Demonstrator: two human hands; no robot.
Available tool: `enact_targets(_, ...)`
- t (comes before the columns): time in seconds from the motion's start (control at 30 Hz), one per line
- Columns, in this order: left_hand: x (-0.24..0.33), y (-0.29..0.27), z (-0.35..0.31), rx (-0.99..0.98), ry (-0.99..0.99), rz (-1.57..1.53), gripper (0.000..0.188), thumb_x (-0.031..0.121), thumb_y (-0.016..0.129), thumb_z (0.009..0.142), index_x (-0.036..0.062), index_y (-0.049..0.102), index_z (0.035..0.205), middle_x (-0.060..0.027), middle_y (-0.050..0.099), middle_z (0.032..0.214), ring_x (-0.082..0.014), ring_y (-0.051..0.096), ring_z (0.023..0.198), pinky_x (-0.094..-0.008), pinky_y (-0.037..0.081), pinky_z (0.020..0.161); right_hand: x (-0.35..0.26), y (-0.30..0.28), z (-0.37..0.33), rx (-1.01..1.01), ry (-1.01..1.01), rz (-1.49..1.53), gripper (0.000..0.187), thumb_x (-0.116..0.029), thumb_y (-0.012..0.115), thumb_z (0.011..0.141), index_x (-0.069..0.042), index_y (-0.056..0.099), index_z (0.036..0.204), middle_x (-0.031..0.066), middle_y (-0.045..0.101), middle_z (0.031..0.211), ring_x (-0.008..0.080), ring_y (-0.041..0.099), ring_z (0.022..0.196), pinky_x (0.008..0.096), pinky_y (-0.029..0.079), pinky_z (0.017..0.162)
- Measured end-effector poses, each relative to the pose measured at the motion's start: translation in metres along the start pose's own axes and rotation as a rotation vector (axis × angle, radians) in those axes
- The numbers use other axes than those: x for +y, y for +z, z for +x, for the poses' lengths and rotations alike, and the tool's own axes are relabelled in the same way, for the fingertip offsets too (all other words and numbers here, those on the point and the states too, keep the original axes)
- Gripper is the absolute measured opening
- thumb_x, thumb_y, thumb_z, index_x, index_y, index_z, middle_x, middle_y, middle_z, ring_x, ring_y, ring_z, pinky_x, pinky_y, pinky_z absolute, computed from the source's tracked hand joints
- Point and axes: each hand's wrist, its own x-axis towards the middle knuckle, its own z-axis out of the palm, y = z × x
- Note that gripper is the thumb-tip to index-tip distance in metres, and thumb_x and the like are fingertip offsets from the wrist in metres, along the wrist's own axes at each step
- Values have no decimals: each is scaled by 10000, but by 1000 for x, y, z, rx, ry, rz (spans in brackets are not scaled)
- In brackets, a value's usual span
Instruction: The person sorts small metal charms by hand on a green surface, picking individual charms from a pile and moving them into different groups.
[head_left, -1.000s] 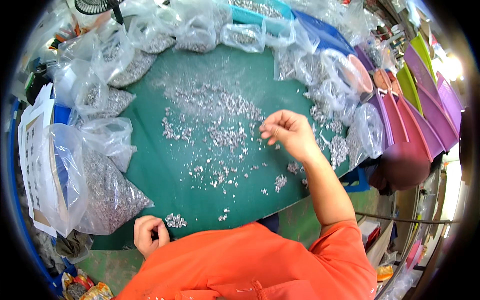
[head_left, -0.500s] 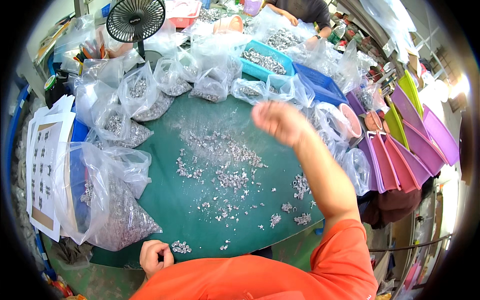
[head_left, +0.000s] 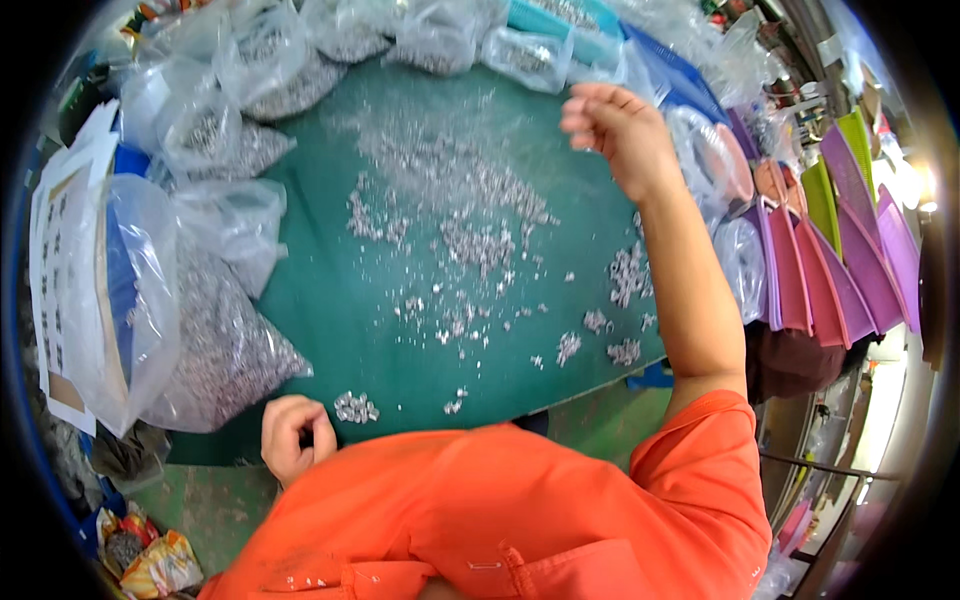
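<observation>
My right hand [head_left: 622, 135] is raised over the far right of the green table, beside an open clear bag [head_left: 527, 58] of small metal pieces. Its fingers reach leftward, loosely bent and a little apart, and I see nothing in them. At the near left edge my left hand [head_left: 298, 440] rests with curled fingers; whatever they may hold is hidden. Right beside it lies a small heap of silvery pieces [head_left: 356, 407]. A wide scatter of tiny grey metal parts [head_left: 480, 245] covers the table's middle. Smaller clusters [head_left: 628, 275] sit toward the right edge.
A large clear bag full of metal pieces [head_left: 215, 340] stands at the left, by printed sheets [head_left: 65, 270]. More filled bags [head_left: 290, 85] line the far edge. A blue basket [head_left: 680, 75] and upright pink and purple trays [head_left: 815, 270] stand at the right.
The view has tilted down, so the table's far side sits higher and the fan is out of sight. My right hand has moved rightward and its fingers have loosened. My left hand stays curled.
</observation>
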Motion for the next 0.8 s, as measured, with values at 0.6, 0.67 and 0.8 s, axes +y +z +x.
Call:
enact_targets(0.6,2,-1,-2,-54,25,50,202,-111,602,709,19,579,862,-97,578,812,-146,519,655,-237,411,539,75,23,-75,3,-575,-829,127,22,607,769,-10,650,884,123,603,872,304,587,836,351,477,743)
enact_targets(0.67,2,-2,-1,-79,34,65,200,-108,606,707,20,580,859,-98,580,816,-156,529,661,-242,419,545,81,24,-72,-38,-551,-839,117,13,613,765,-12,650,874,115,602,902,309,573,877,371,471,770)
enact_targets(0.8,4,-2,-3,-73,11,96,196,-106,607,705,20,581,853,-100,583,815,-167,538,667,-248,428,552,74,22,-66,-133,-440,-815,105,-6,627,769,-12,650,871,119,600,906,309,571,893,372,467,780)
